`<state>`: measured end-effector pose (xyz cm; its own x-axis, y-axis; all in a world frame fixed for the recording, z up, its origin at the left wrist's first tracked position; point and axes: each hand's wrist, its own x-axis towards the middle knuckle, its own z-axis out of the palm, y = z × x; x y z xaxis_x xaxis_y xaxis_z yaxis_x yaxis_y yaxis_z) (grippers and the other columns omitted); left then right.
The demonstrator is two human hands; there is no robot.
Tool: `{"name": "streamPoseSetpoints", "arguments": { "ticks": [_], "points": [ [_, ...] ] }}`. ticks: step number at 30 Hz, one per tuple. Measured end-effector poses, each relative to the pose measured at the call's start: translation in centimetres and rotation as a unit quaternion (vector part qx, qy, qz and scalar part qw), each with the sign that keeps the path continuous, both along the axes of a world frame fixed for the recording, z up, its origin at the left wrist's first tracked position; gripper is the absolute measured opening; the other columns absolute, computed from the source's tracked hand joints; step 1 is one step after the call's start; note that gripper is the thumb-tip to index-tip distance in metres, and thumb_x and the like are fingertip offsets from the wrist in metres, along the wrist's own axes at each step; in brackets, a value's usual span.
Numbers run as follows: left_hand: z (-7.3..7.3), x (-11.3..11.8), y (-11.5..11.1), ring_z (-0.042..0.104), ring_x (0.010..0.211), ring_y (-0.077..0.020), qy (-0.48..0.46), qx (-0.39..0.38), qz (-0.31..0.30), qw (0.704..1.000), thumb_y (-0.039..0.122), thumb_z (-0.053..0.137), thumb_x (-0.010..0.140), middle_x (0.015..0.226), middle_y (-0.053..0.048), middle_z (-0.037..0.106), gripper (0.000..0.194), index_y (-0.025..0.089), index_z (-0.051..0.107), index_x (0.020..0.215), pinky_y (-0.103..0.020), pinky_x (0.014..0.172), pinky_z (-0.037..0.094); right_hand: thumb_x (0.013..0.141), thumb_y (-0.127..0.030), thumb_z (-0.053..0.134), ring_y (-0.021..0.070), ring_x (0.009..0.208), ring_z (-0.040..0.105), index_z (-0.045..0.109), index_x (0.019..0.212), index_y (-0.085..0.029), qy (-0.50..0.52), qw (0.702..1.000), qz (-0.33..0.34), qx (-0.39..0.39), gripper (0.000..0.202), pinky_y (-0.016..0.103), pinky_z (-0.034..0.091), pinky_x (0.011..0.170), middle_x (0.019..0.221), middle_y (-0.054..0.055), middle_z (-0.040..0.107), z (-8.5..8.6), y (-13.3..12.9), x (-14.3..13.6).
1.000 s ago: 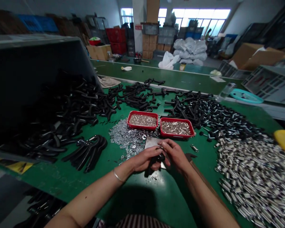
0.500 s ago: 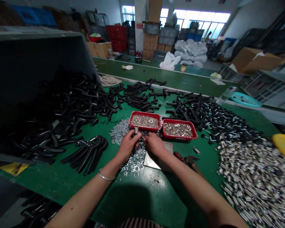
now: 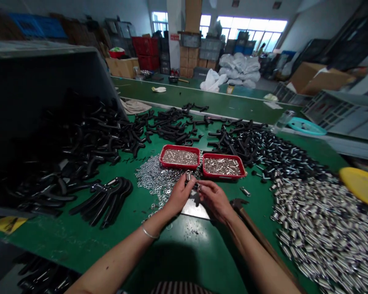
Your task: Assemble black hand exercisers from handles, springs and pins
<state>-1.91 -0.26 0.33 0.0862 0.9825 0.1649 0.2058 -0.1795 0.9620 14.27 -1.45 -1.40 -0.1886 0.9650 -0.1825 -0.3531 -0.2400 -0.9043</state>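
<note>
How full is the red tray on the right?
Not empty: small metal parts cover the floor of the red tray. Their depth cannot be told.

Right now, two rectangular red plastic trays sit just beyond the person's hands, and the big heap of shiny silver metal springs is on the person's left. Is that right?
Not quite: the head view shows the big heap of shiny silver metal springs on the person's right. The two rectangular red plastic trays do sit just beyond the left hand and right hand.

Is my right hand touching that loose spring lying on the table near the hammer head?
Apart. The head view shows green tabletop between your right hand and the loose spring.
</note>
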Motion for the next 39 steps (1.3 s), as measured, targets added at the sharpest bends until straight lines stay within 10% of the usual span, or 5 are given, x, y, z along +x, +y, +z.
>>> {"name": "streamPoseSetpoints", "arguments": {
  "ticks": [11,18,24,29,39],
  "points": [
    [-0.3,3.3,-1.2,0.054,0.09,-0.0211,0.074,0.016,0.017,0.997,0.038,0.044,0.097,0.091,-0.005,0.058,0.019,0.021,0.05,0.091,-0.036,0.087,0.042,0.076,-0.037,0.08,0.012,0.059,0.058,0.061,0.09,-0.02,-0.065,0.997,-0.044,0.023,0.028,0.026,0.049,0.058,0.074,-0.001,0.065,0.0,-2.6,1.7],
    [0.0,3.2,-1.3,0.058,0.092,-0.0184,-0.057,-0.085,-0.046,0.994,0.044,0.051,0.094,0.093,-0.002,0.062,0.025,0.021,0.059,0.099,-0.03,0.088,0.043,0.098,-0.031,0.053,0.025,0.088,0.065,0.064,0.121,-0.02,-0.489,0.755,-0.093,0.426,0.028,0.04,0.052,0.082,0.097,0.012,0.072,-0.9,-3.2,2.4],
    [-1.7,2.4,-0.4,0.057,0.073,-0.0142,-0.161,-0.203,-0.04,0.965,0.053,0.061,0.087,0.086,-0.001,0.062,0.035,0.019,0.062,0.095,-0.025,0.067,0.045,0.102,-0.036,0.045,0.0199,0.094,0.066,0.049,0.14,-0.024,-0.616,0.693,0.087,0.364,0.041,0.029,0.052,0.081,0.107,0.007,0.071,-0.1,-2.1,7.6],
    [-1.3,3.2,0.2,0.056,0.068,-0.0112,-0.324,-0.263,-0.006,0.909,0.048,0.076,0.076,0.081,-0.001,0.062,0.037,0.017,0.058,0.087,-0.023,0.063,0.046,0.098,-0.016,0.038,0.0245,0.105,0.06,0.058,0.121,-0.012,-0.749,0.637,-0.062,0.17,0.03,0.035,0.046,0.092,0.117,0.018,0.066,0.7,3.7,17.7],
    [-1.1,2.9,-0.1,0.056,0.06,-0.0099,-0.425,-0.32,0.023,0.846,0.034,0.079,0.075,0.076,-0.002,0.062,0.034,0.015,0.055,0.087,-0.025,0.06,0.049,0.093,-0.027,0.051,0.0252,0.087,0.066,0.052,0.117,-0.017,-0.667,0.717,-0.099,0.175,0.026,0.039,0.051,0.081,0.101,0.014,0.068,2.5,6.4,19.0]
  ]
}}
